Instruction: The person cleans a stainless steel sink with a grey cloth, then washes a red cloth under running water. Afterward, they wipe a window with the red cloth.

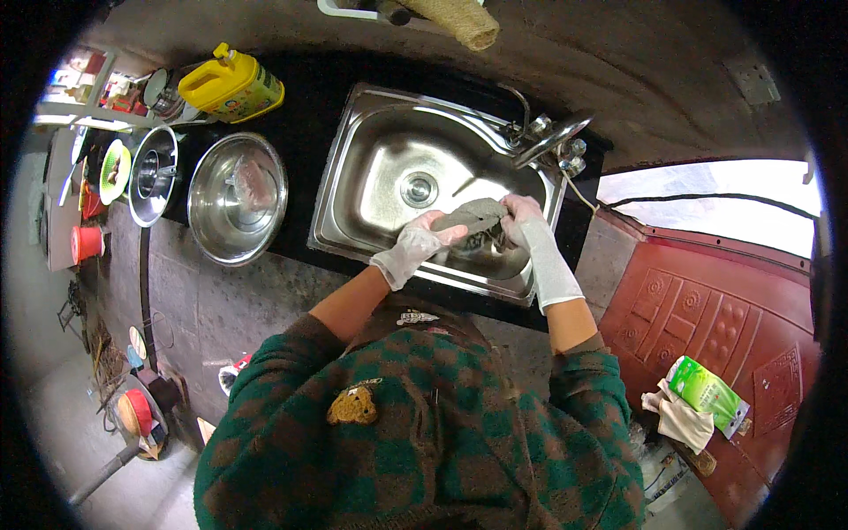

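Note:
A grey cloth [472, 217], bunched and twisted, is held over the front right part of a stainless steel sink [371, 152]. My left hand [417, 246], in a thin translucent glove, grips the cloth's left end. On its right end is my right hand [523, 217], gloved the same way, with the fingers closed around the cloth. The drain strainer [419, 190] lies behind the hands in the basin. A chrome faucet [553, 140] stands at the back right corner of the sink.
Left of the sink are a large steel bowl [212, 218] holding a plastic-wrapped item [253, 183], a smaller steel bowl [139, 199] and a green-rimmed dish [109, 159]. A yellow jug [228, 86] stands behind them. On the red panel at right lies a green packet [707, 392] beside a pale cloth [686, 417].

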